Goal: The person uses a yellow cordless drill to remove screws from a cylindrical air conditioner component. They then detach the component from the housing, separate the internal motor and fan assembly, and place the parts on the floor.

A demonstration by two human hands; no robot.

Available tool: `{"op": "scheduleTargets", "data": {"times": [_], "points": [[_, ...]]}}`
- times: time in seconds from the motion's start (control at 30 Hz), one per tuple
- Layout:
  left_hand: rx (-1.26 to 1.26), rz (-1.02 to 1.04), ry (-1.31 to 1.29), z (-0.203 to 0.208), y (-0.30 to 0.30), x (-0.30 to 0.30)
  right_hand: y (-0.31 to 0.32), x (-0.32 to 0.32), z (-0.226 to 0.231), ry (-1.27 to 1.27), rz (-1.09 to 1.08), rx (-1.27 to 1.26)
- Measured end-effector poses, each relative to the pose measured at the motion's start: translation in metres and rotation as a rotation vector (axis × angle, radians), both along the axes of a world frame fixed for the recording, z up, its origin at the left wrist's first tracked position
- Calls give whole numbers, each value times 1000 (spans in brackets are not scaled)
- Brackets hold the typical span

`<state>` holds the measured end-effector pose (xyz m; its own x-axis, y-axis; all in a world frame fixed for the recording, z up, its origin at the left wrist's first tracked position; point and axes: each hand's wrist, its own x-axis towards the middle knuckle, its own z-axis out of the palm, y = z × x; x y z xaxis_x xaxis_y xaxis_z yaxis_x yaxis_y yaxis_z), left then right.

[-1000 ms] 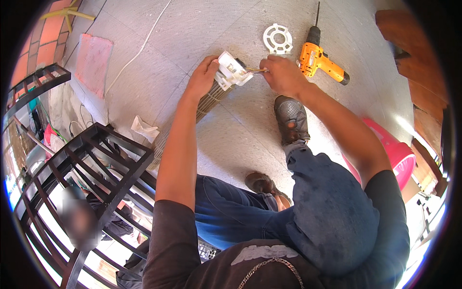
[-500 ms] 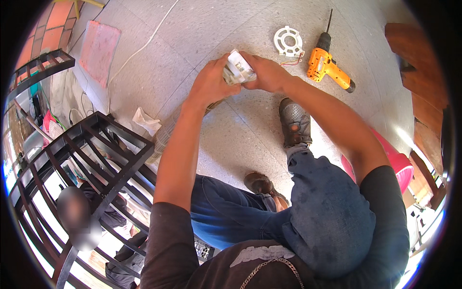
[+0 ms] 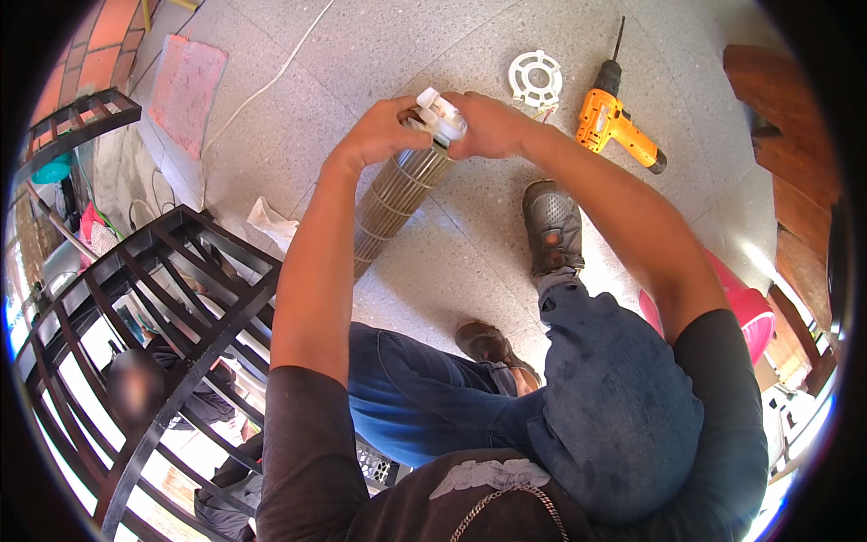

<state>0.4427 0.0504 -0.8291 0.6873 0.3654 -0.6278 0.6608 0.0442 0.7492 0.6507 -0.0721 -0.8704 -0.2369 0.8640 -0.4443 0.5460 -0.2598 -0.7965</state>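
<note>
Both hands are closed around a white plastic housing [image 3: 440,112] at the upper end of a slatted metal cylinder [image 3: 397,200]. My left hand [image 3: 384,135] grips its left side, the thumb lying along the near edge. On the other side my right hand [image 3: 489,126] holds it with bent fingers, some of them hidden. The cylinder slants down toward my left forearm, which covers its lower end. Just right of my right hand, a white spoked plastic ring [image 3: 535,54] lies on the floor with thin wires [image 3: 543,115] beside it.
An orange cordless drill [image 3: 598,119] with a long bit lies right of the ring. A black slatted metal frame [image 3: 181,298] stands at left, a person partly visible behind it. A pinkish mat [image 3: 187,95], a white cable [image 3: 271,86] and a pink tub [image 3: 736,303] are around me.
The housing has tilted, and more of the slatted cylinder shows below it. My left hand and forearm have shifted left. The white ring has moved slightly left.
</note>
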Motion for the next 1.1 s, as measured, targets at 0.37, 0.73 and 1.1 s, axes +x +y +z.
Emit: {"op": "scheduleTargets", "data": {"times": [0.37,0.73,1.1], "points": [[-293,375,-66,-35,-4,-36,-10,17,4,155,-165,-20],[-286,401,-71,-44,-4,-40,-70,18,0,5,-749,164],[-48,457,-26,-32,-25,-24,-43,-21,0,-13,-369,263]]}}
